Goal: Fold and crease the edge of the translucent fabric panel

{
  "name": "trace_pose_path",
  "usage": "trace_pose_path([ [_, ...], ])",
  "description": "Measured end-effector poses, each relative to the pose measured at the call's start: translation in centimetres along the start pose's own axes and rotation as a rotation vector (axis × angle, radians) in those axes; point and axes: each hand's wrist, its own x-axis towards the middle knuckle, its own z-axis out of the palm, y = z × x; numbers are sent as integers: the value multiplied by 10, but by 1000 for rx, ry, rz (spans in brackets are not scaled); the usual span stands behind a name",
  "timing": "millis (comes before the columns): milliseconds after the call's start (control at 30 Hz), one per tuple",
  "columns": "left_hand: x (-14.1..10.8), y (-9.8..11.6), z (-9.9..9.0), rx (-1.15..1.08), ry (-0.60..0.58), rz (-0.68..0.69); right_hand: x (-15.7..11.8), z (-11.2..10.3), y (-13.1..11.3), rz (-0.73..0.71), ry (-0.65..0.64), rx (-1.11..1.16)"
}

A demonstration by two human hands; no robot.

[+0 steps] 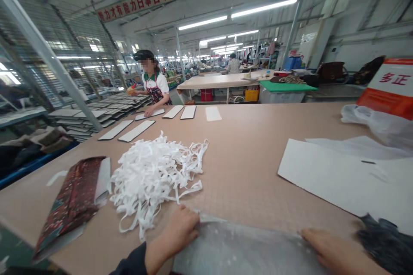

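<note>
At far left, stacked panels (pixel 97 114) stand beyond the table. A co-worker (pixel 155 81) in a patterned apron rests one hand on a row of narrow white-faced panels (pixel 135 131) at the far end of the tan work table (pixel 245 172).

Nearer, a dark red patterned sheet (pixel 69 206) with white backing lies slanted near the table's near edge, touching a loose heap of white strips (pixel 155 180). The heap ends just beside the left hand (pixel 179 230). Its fingers (pixel 187 223) are loosely bent at the far edge of a translucent plastic sheet (pixel 238 249); whether they pinch it cannot be confirmed.

The plastic sheet lies at the table's near edge, with its long axis running left to right between the hands and its lower part cut off by the frame. Open table extends beyond it toward the panels.

The right hand (pixel 335 249) has its fingers (pixel 312 236) extended and released, lying flat on the sheet's far edge. A large white card sheet (pixel 332 176) lies beyond that hand, with a dark fibrous bundle (pixel 383 245) just beside the hand. A crumpled plastic bag (pixel 377 122) lies farther back at right.
</note>
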Motion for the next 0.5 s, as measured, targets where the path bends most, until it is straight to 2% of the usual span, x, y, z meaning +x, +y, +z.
trace_pose_path([
  [67,-2,-11,2,19,66,-16,20,-9,-32,-140,-87,-91],
  [133,1,-18,6,29,162,-51,47,-13,-85,-285,-107,-88],
  [233,9,-27,11,42,324,-131,91,-2,-171,-496,-52,11],
  [300,15,-34,13,68,403,-163,114,13,-217,-563,67,84],
  [333,19,-39,14,90,429,-174,123,22,-235,-596,87,153],
  [433,26,-55,15,156,426,-207,138,37,-261,-544,82,336],
  [500,30,-68,15,180,372,-247,141,37,-257,-450,84,388],
])
